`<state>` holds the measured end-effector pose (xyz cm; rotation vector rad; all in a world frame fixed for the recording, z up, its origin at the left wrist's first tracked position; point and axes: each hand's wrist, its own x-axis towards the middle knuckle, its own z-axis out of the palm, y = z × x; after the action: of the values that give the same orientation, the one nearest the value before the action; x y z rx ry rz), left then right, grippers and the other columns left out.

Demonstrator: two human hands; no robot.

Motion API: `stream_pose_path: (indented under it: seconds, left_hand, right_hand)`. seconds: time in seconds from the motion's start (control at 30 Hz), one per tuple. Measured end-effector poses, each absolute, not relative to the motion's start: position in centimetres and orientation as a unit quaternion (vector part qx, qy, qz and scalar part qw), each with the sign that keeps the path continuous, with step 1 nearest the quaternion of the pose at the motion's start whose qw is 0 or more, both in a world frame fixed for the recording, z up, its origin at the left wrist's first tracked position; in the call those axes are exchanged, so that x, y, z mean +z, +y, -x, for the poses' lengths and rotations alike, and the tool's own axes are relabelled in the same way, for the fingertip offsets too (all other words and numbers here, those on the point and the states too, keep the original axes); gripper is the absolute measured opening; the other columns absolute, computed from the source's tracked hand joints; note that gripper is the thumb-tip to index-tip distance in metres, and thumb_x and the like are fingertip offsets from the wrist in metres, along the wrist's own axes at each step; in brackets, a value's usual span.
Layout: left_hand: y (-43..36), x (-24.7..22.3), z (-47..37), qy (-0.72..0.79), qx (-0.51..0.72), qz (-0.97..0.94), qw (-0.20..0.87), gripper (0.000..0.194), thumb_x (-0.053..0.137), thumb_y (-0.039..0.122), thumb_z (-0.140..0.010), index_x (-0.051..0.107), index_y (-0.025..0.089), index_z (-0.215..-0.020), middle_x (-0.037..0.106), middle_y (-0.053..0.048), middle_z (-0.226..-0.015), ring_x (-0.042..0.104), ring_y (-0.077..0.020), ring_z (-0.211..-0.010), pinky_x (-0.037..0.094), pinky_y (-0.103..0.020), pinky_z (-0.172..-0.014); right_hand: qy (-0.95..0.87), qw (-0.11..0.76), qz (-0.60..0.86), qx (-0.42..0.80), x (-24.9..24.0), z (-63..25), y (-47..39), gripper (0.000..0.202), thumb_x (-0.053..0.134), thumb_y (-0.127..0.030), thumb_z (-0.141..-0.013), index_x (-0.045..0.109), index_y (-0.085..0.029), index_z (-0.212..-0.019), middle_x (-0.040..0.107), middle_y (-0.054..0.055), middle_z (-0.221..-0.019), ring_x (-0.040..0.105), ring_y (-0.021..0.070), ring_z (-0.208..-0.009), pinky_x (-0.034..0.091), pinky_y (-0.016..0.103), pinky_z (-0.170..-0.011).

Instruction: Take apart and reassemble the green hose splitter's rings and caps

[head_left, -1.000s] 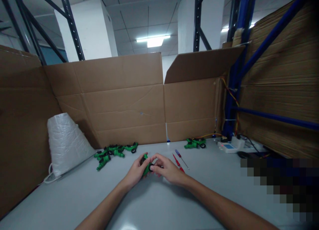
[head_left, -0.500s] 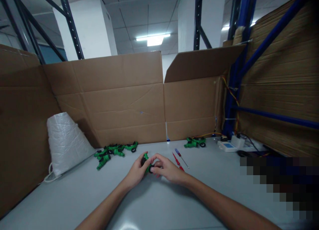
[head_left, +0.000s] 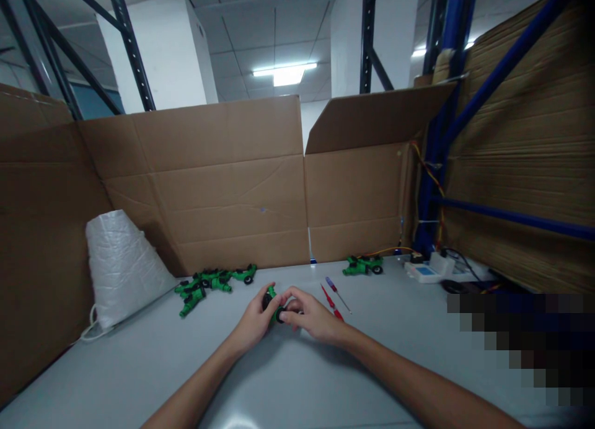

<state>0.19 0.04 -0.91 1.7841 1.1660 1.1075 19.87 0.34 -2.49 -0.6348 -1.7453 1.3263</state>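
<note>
Between my two hands is a small green toy vehicle [head_left: 272,291] with black wheels, held just above the table; much of it is hidden by fingers. My left hand [head_left: 256,317] is closed around its left side. The thumb and fingers of my right hand [head_left: 304,313] pinch it near a black wheel [head_left: 279,315]. Just right of my right hand, a red pen-like tool [head_left: 331,302] and a screwdriver [head_left: 338,294] with a blue and red handle lie on the table.
Several similar green toys [head_left: 218,280] lie in a group at the back left, and more green pieces [head_left: 362,266] at the back right. A white foam bag [head_left: 123,268] stands left. Cardboard walls [head_left: 223,187] enclose the table [head_left: 139,361]. A power strip [head_left: 425,273] sits by the blue rack post.
Almost nothing differs. The whole view has shifted very slightly, while both hands keep the same hold on the green toy vehicle.
</note>
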Motion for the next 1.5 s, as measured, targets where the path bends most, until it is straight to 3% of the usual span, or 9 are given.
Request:
stream_pose_path:
  seconds: [0.17,0.33,0.53,0.77,0.97,1.2,1.5]
  left_hand:
    - [0.3,-1.1,-0.1,0.446,0.429,-0.7,0.357,0.073,0.061,0.063,-0.094,0.054,0.011,-0.146,0.068,-0.007,-0.099,0.064,-0.0244,-0.095,0.05,-0.034,-0.088]
    - [0.4,-1.3,-0.1,0.453,0.421,-0.7,0.356,0.073,0.057,0.064,-0.096,0.053,0.012,-0.146,0.066,-0.005,-0.093,0.062,-0.0228,-0.089,0.05,-0.033,-0.085]
    - [0.4,-1.4,-0.1,0.448,0.421,-0.705,0.353,0.071,0.057,0.064,-0.096,0.054,0.012,-0.145,0.069,-0.007,-0.104,0.064,-0.0228,-0.092,0.051,-0.033,-0.084]
    - [0.6,-1.8,0.2,0.444,0.419,-0.706,0.36,0.068,0.056,0.062,-0.098,0.052,0.013,-0.144,0.065,-0.003,-0.091,0.06,-0.019,-0.08,0.048,-0.029,-0.072]
    - [0.9,-2.0,0.2,0.442,0.426,-0.701,0.364,0.066,0.06,0.061,-0.096,0.053,0.013,-0.142,0.066,-0.004,-0.094,0.061,-0.0194,-0.084,0.048,-0.028,-0.074]
    - [0.6,-1.9,0.1,0.452,0.429,-0.715,0.317,0.063,0.06,0.059,-0.097,0.055,0.013,-0.139,0.06,0.001,-0.082,0.056,-0.0173,-0.075,0.044,-0.026,-0.071]
    - [0.1,-1.7,0.0,0.459,0.415,-0.73,0.29,0.063,0.058,0.058,-0.098,0.051,0.016,-0.144,0.058,0.001,-0.083,0.055,-0.018,-0.075,0.044,-0.028,-0.074]
  right_hand:
    - [-0.699,0.421,0.262,0.515,-2.6,-19.8,0.4,0.032,0.076,-0.039,-0.087,0.06,-0.021,-0.107,0.064,-0.002,-0.077,0.059,0.0158,-0.069,0.048,0.027,-0.065]
    - [-0.708,0.419,0.267,0.502,-2.9,-19.9,0.6,0.029,0.075,-0.037,-0.088,0.062,-0.022,-0.108,0.064,-0.003,-0.076,0.059,0.0153,-0.068,0.045,0.026,-0.064]
    - [-0.712,0.424,0.287,0.481,-2.4,-19.9,0.2,0.024,0.073,-0.033,-0.088,0.063,-0.021,-0.106,0.063,-0.004,-0.075,0.054,0.0135,-0.065,0.039,0.025,-0.062]
    - [-0.711,0.423,0.281,0.487,-1.8,-19.8,-0.1,0.024,0.075,-0.034,-0.087,0.063,-0.02,-0.103,0.061,-0.004,-0.071,0.052,0.0137,-0.064,0.036,0.026,-0.062]
    - [-0.701,0.432,0.303,0.479,-1.8,-19.7,-0.5,0.02,0.073,-0.03,-0.085,0.064,-0.021,-0.101,0.061,-0.004,-0.071,0.052,0.0145,-0.064,0.036,0.026,-0.061]
    - [-0.699,0.441,0.339,0.45,-2.2,-19.1,-0.4,0.017,0.068,-0.018,-0.081,0.063,-0.021,-0.098,0.062,-0.004,-0.071,0.054,0.015,-0.064,0.035,0.027,-0.061]
    - [-0.7,0.444,0.333,0.449,-2.7,-19.2,-0.2,0.02,0.067,-0.015,-0.08,0.063,-0.021,-0.099,0.065,-0.003,-0.074,0.059,0.0164,-0.068,0.039,0.027,-0.063]
